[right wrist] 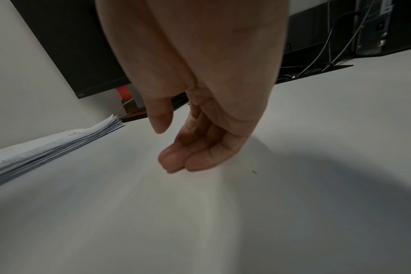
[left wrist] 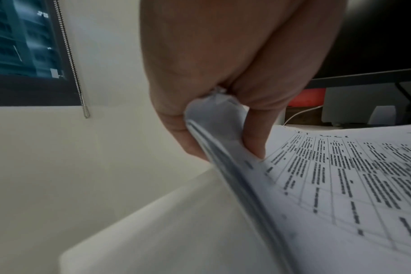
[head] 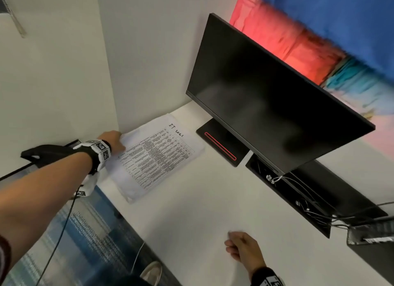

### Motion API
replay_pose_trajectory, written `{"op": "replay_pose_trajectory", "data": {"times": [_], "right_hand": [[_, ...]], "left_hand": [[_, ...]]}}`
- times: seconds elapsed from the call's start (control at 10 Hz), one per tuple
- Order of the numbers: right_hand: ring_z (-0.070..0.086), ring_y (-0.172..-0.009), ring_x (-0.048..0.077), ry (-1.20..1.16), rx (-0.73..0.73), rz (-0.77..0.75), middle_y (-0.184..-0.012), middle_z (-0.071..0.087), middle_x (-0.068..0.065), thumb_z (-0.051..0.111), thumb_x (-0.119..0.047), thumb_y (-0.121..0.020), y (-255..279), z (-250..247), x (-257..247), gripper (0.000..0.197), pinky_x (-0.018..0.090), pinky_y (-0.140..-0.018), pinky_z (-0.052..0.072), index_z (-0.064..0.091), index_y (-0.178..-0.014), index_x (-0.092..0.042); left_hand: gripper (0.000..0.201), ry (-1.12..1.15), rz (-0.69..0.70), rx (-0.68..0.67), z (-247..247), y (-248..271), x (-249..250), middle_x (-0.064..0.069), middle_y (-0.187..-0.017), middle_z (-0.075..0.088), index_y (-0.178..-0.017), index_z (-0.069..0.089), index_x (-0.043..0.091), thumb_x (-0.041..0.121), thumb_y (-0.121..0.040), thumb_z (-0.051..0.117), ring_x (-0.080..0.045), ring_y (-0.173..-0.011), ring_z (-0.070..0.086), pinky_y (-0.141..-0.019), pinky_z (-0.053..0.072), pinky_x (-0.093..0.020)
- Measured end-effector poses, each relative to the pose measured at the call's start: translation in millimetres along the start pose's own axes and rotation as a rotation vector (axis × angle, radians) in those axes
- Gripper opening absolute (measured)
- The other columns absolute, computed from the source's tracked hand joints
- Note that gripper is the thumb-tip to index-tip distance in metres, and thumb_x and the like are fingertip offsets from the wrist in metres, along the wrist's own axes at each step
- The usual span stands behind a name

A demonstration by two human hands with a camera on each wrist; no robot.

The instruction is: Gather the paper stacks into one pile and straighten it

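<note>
The paper stack [head: 157,155] lies on the white desk [head: 202,200] at its far left corner, close to the wall and just left of the monitor base [head: 221,144]. The top sheet carries a printed table and a handwritten heading. The sheets are fanned at the edges, as the right wrist view shows [right wrist: 59,146].

The left hand [head: 113,141] grasps the stack at its left edge. In the left wrist view, the thumb [left wrist: 256,140] presses on the top sheet and the fingers [left wrist: 176,118] curl beneath the sheets, lifting that edge clear of the desk [left wrist: 153,231].

The right hand [head: 243,248] is at the near edge of the desk, well apart from the stack. It grasps nothing. In the right wrist view its fingers [right wrist: 188,159] are loosely curled, with the fingertips at the desk surface [right wrist: 200,222]; whether they touch it cannot be told.

The monitor [head: 270,96], with a dark screen, stands along the far edge of the desk. Cables [head: 309,204] run behind the desk.
</note>
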State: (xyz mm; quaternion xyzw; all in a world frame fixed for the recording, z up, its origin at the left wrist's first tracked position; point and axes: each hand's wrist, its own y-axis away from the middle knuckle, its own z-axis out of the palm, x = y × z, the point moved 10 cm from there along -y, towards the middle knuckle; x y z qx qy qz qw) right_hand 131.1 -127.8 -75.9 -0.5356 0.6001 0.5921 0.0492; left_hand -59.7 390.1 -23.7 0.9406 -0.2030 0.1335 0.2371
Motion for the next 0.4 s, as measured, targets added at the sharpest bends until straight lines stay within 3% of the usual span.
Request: {"op": "replay_pose_trajectory", "data": {"times": [0.2, 0.3, 0.4], "right_hand": [[0.06, -0.062, 0.019, 0.035, -0.022, 0.02, -0.073, 0.071, 0.009, 0.065, -0.015, -0.094, 10.1, -2.7, 3.5, 0.019, 0.022, -0.057, 0.046, 0.067, -0.101, 0.003], [0.061, -0.065, 0.019, 0.018, -0.022, 0.029, -0.073, 0.072, 0.007, 0.066, -0.016, -0.094, 11.3, -9.2, 8.4, 0.024, 0.024, -0.06, 0.047, 0.068, -0.105, 0.005], [0.065, -0.068, 0.019, 0.005, 0.018, 0.005, -0.076, 0.075, 0.005, 0.065, -0.015, -0.095, 15.2, -24.4, 5.4, 0.022, 0.026, -0.065, 0.047, 0.069, -0.107, 0.003]], "left_hand": [[0.041, -0.033, -0.042, 0.047, -2.8, -6.5, 7.5, -0.018, -0.113, 0.068, -0.122, 0.063, 0.007, 0.017, -0.082, 0.064, -0.037, -0.103, 0.065, -0.079, 0.051, -0.037], [0.041, -0.089, -0.125, 0.268, -9.8, 9.8, 4.6, -0.023, -0.112, 0.064, -0.115, 0.057, 0.001, 0.02, -0.081, 0.066, -0.041, -0.103, 0.062, -0.079, 0.049, -0.043], [0.049, -0.031, 0.027, 0.535, -13.0, 37.5, 30.2, -0.03, -0.111, 0.057, -0.111, 0.055, -0.007, 0.021, -0.075, 0.073, -0.045, -0.102, 0.054, -0.083, 0.042, -0.052]]}}
